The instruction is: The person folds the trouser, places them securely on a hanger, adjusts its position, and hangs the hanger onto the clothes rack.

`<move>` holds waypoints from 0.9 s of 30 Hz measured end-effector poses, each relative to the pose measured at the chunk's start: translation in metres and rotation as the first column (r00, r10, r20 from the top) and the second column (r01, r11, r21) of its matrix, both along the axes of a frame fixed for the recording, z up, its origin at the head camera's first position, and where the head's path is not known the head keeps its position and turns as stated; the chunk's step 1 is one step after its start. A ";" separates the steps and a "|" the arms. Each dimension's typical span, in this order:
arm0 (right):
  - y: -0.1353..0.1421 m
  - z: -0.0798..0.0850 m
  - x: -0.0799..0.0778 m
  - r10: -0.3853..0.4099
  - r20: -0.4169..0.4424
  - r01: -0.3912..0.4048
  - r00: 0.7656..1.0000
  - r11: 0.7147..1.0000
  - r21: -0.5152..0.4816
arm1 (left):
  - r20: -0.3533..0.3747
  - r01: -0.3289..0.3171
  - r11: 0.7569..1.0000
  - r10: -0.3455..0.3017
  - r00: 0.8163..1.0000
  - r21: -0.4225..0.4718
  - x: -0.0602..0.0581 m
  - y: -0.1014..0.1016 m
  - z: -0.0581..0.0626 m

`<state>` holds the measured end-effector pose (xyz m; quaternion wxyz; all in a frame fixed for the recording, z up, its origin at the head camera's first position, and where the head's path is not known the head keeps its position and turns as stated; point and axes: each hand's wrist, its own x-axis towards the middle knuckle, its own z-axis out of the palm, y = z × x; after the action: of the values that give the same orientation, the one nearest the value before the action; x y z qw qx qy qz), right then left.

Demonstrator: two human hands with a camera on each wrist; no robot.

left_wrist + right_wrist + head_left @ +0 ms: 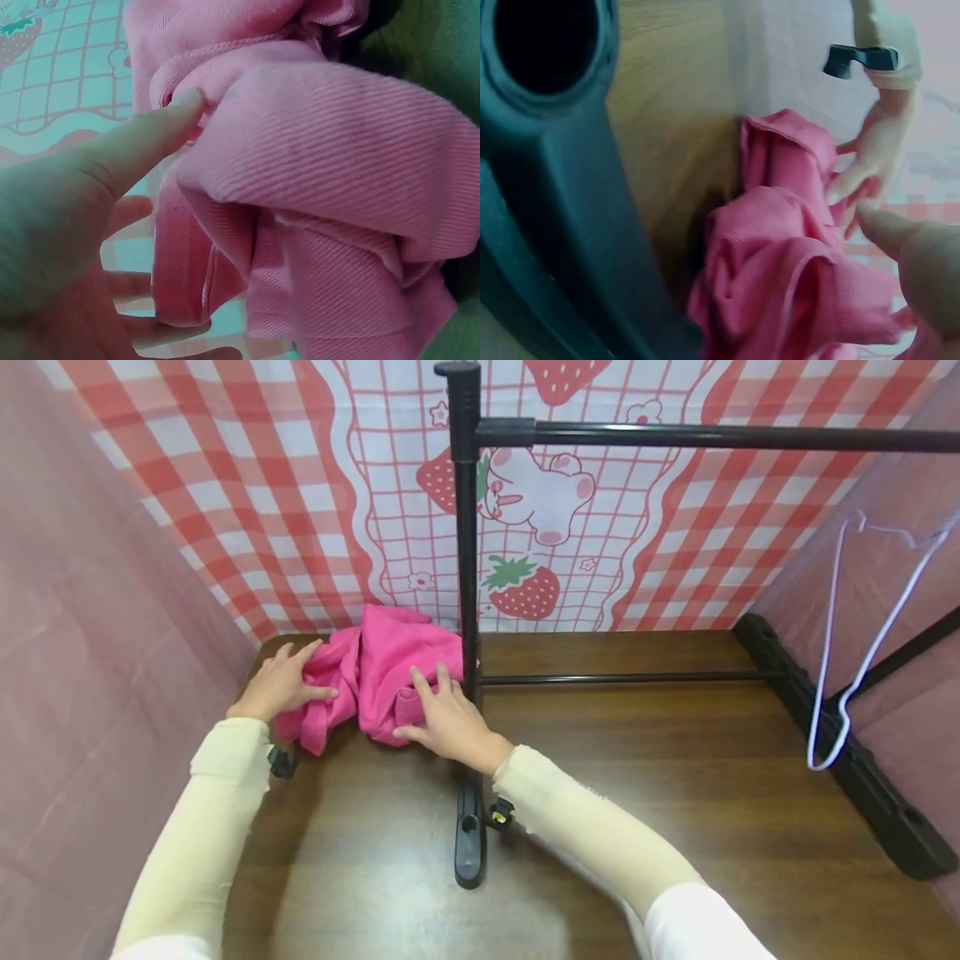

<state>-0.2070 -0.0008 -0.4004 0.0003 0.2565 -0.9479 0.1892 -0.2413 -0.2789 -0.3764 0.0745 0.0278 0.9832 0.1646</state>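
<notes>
A crumpled bright pink fabric garment (397, 660) lies in a heap at the back left of the wooden table, partly behind the rack's upright. At its left side is my left hand (279, 685), fingers spread and the thumb reaching over the cloth. In the left wrist view that thumb (154, 135) is right at a fold of the twill-like garment (322, 150). My right hand (453, 722) is at the heap's right side, fingers spread, close by the rack's upright. The right wrist view shows both hands on the same side of the garment (780, 262).
A black metal garment rack (467, 568) stands on the table (600, 827), with its left foot (469, 843) beside my right wrist. A pale purple hanger (828, 635) hangs at the right. Behind is a checked strawberry curtain (285, 485); pink drapes (90, 652) flank the sides.
</notes>
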 end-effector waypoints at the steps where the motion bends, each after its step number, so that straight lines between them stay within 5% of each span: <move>1: -0.002 -0.002 -0.001 -0.012 0.020 0.011 1.000 1.000 0.008 | 0.005 0.004 1.000 -0.004 1.000 -0.002 -0.002 0.000 0.000; 13: -0.022 -0.012 -0.018 -0.099 0.090 0.091 0.991 0.992 0.085 | 0.060 0.159 0.987 -0.158 0.986 -0.014 -0.023 0.006 -0.002; 21: -0.027 -0.011 -0.029 -0.095 0.148 0.076 0.984 0.989 0.130 | 0.232 0.064 0.996 -0.046 0.972 -0.070 -0.025 0.013 -0.001; 27: -0.025 -0.011 -0.034 -0.058 0.111 0.040 0.992 0.987 0.156 | 0.170 0.080 0.996 -0.071 0.983 -0.048 -0.029 0.015 -0.002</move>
<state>-0.2414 -0.0260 -0.4114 -0.0696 0.2211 -0.9640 0.1300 -0.2703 -0.2640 -0.3788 0.1643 0.0491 0.9757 0.1365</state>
